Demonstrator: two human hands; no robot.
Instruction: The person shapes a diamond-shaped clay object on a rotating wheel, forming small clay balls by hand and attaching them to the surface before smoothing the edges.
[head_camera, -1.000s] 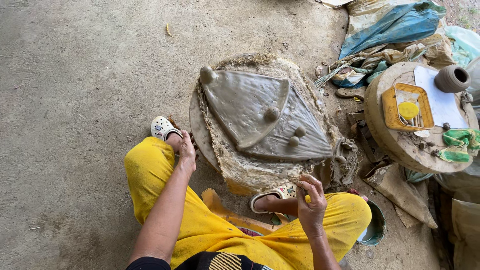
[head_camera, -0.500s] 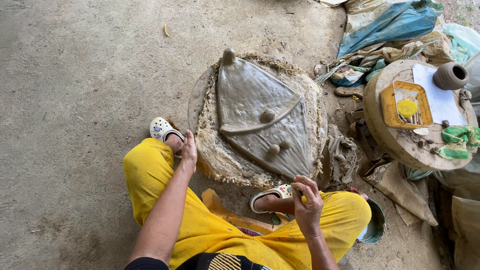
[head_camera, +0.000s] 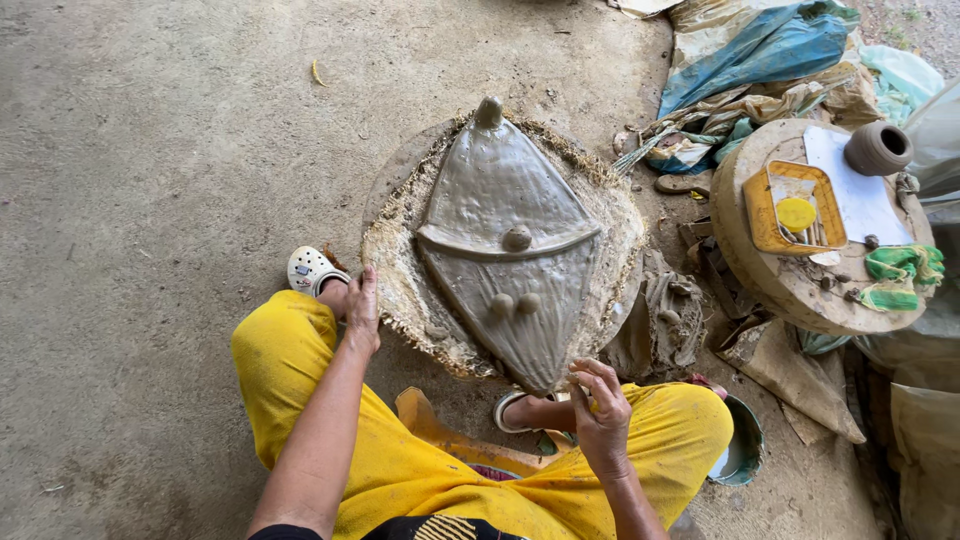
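A grey clay slab (head_camera: 508, 250), kite-shaped with a knob at its far tip and three small lumps down its middle, lies on a round board (head_camera: 400, 290) crusted with pale dried clay, on the concrete floor (head_camera: 150, 150). The person sits at the board's near edge in yellow trousers (head_camera: 290, 370), a white clog (head_camera: 312, 268) on the left foot.

The left hand (head_camera: 362, 305) rests flat on the board's left rim, fingers together and stretched out, clamped on nothing. The right hand (head_camera: 600, 400) hovers at the slab's near point, fingers curled together around something small and yellowish; what it is cannot be told.

To the right stands a round wooden table (head_camera: 790, 285). On it lie a white sheet (head_camera: 860, 200), a rectangular orange tray (head_camera: 765, 215) with a yellow disc (head_camera: 797, 214) in it, a small brown clay pot (head_camera: 878, 148) and a green cloth (head_camera: 900, 265). Beyond the table, blue plastic sheeting (head_camera: 770, 45) lies crumpled with bags and rags. A teal bowl (head_camera: 742, 455) sits by the right knee, and a muddy cloth (head_camera: 665, 310) lies just beside the board.
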